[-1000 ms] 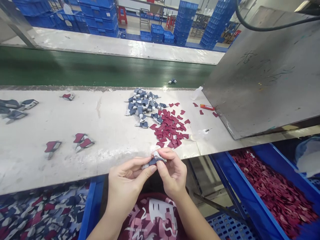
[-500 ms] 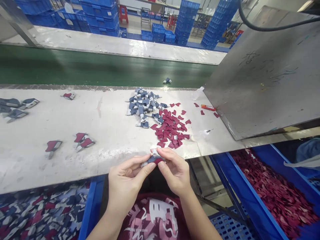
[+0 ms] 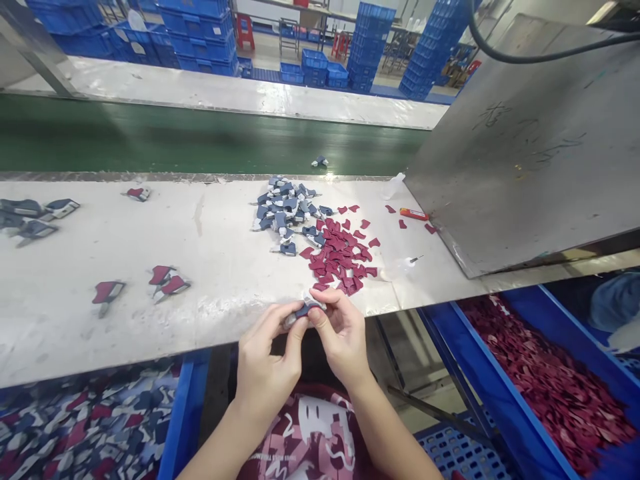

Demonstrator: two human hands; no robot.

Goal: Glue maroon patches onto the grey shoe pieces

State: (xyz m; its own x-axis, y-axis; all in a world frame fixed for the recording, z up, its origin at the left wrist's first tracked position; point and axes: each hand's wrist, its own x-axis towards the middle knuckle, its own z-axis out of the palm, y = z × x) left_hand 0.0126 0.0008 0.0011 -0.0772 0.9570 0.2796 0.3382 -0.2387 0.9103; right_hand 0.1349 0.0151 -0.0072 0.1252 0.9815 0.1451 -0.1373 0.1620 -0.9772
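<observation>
Between both hands, over the table's front edge, is a small blue and grey part [image 3: 303,311] with a bit of dark red showing. My left hand [image 3: 270,353] pinches its left end. The thumb and fingers of my right hand [image 3: 343,337] are closed on its right end and cover some of it. Just beyond the hands lies a heap of dark red pieces [image 3: 343,250], and behind it to the left is a pile of blue and grey parts [image 3: 286,205]. Three parts with red pieces on them [image 3: 170,285] lie on the table at the left.
A green belt [image 3: 200,143] runs behind the table, with one blue part [image 3: 320,161] on it. At the right stand a metal panel [image 3: 530,153] and an orange tube [image 3: 414,214]. Filled blue bins [image 3: 187,407] flank me below the table.
My left hand has turned and shifted a little right, and my right thumb now presses over the held part. The blue part on the green belt has moved left.
</observation>
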